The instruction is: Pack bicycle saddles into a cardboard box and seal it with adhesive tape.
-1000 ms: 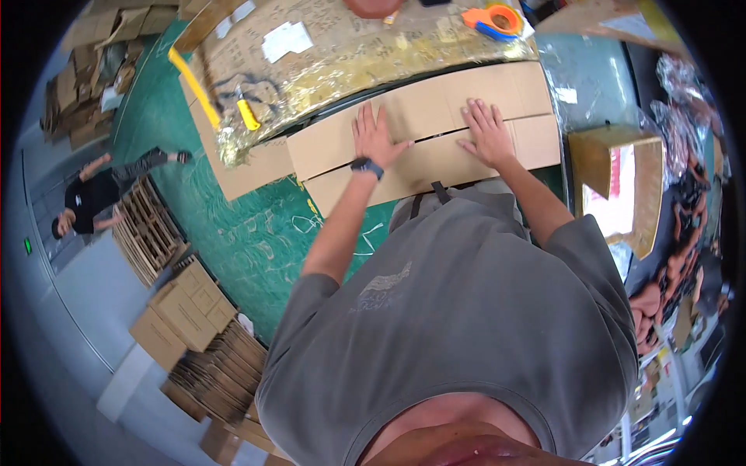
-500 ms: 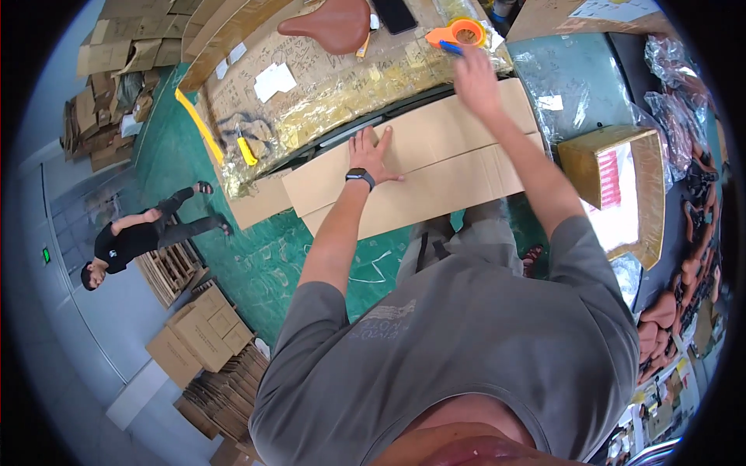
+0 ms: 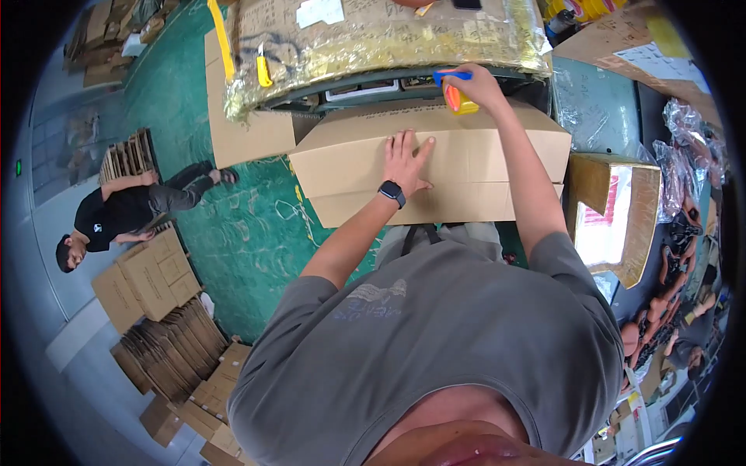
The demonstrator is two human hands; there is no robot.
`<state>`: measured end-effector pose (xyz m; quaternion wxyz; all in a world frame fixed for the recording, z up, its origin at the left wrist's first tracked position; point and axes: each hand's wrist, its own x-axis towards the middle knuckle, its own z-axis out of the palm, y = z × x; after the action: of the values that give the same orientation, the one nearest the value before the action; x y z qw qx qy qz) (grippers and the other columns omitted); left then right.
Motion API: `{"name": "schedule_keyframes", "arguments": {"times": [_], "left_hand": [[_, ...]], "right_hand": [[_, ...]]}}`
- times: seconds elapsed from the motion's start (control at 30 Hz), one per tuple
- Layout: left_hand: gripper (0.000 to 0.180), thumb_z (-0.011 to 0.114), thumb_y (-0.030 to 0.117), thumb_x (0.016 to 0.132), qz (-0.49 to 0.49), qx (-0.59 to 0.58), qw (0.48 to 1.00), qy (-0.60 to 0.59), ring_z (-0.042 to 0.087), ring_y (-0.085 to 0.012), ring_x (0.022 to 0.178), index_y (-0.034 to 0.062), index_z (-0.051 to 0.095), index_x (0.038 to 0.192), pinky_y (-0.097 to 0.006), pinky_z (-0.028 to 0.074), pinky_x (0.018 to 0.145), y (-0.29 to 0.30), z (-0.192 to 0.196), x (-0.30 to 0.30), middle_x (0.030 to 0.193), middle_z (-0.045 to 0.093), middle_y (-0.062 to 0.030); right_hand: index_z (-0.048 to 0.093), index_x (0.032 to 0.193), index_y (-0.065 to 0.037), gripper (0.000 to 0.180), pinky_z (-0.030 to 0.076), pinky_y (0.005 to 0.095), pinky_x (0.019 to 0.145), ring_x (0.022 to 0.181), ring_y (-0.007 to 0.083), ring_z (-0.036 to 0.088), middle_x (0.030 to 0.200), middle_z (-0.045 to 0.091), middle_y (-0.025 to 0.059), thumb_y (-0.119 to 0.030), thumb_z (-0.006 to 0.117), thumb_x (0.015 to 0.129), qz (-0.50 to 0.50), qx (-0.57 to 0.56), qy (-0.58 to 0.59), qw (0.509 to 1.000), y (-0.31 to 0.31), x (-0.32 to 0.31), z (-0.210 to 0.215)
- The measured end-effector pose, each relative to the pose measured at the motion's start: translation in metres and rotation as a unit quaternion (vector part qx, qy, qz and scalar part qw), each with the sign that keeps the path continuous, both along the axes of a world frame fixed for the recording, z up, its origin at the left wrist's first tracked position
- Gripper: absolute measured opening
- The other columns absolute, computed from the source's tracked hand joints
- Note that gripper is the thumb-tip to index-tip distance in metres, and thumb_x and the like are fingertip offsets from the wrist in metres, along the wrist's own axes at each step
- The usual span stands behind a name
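In front of me lies a long brown cardboard box, its flaps folded to a seam along the top. My left hand, with a dark watch at the wrist, rests flat on it, fingers spread. My right hand grips a tape dispenser, orange with a blue part and a yellow tape roll, just above the box's far right portion. Whether tape touches the cardboard, I cannot tell.
A tape-covered workbench stands beyond the box, with a yellow utility knife on it. An open carton stands at the right. Another person is at the left, near stacked flat cardboard.
My right hand has lifted the tape dispenser off the workbench and brought it nearer, over the box. My left hand stays flat on the box. The view has shifted.
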<state>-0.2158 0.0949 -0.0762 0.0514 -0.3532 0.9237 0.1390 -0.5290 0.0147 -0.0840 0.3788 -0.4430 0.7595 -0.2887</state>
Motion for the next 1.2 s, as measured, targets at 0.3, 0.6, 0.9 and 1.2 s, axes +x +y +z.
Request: {"name": "schedule_keyframes", "arguments": {"times": [0.3, 0.6, 0.9, 1.2], "left_hand": [[0.144, 0.1, 0.061, 0.054, 0.004, -0.022, 0.999, 0.042, 0.029, -0.0384, 0.161, 0.0024, 0.033, 0.167, -0.061, 0.022, 0.132, 0.047, -0.026, 0.05, 0.169, 0.036, -0.018], [0.153, 0.098, 0.068, 0.056, -0.021, 0.009, 0.999, -0.03, 0.026, -0.0403, 0.163, -0.0011, 0.023, 0.171, -0.06, 0.015, 0.134, -0.058, -0.034, 0.018, 0.174, 0.033, -0.0207], [0.153, 0.095, 0.073, 0.058, -0.052, 0.051, 0.996, -0.053, 0.023, -0.0414, 0.164, 0.0008, 0.022, 0.172, -0.061, 0.016, 0.134, -0.165, -0.06, -0.039, 0.175, 0.029, -0.0221], [0.1, 0.069, 0.061, 0.094, 0.088, 0.034, 0.993, 0.074, 0.016, -0.0411, 0.168, -0.0002, 0.037, 0.167, -0.061, 0.012, 0.135, -0.125, -0.108, -0.044, 0.178, 0.026, -0.026]], "right_hand": [[0.077, 0.106, -0.007, 0.037, 0.066, 0.0464, 0.073, 0.08, 0.0254, 0.079, 0.093, 0.08, 0.0108, -0.038, 0.078, 0.086, 0.239, 0.38, 0.069, 0.891, -0.069, 0.108, 0.005], [0.079, 0.125, -0.003, 0.056, 0.061, 0.0497, 0.082, 0.096, 0.0443, 0.078, 0.096, 0.076, 0.03, -0.051, 0.078, 0.096, -0.065, -0.077, 0.189, 0.977, 0.134, 0.173, 0.029], [0.082, 0.111, -0.004, 0.038, 0.061, 0.0543, 0.086, 0.095, 0.0484, 0.075, 0.096, 0.075, 0.0332, -0.037, 0.078, 0.092, -0.076, 0.088, 0.159, 0.98, 0.273, 0.253, -0.049], [0.081, 0.121, -0.009, 0.051, 0.06, 0.0496, 0.098, 0.109, 0.0449, 0.075, 0.114, 0.078, 0.0265, -0.049, 0.073, 0.092, -0.033, 0.222, 0.006, 0.974, 0.226, 0.229, -0.124]]}}
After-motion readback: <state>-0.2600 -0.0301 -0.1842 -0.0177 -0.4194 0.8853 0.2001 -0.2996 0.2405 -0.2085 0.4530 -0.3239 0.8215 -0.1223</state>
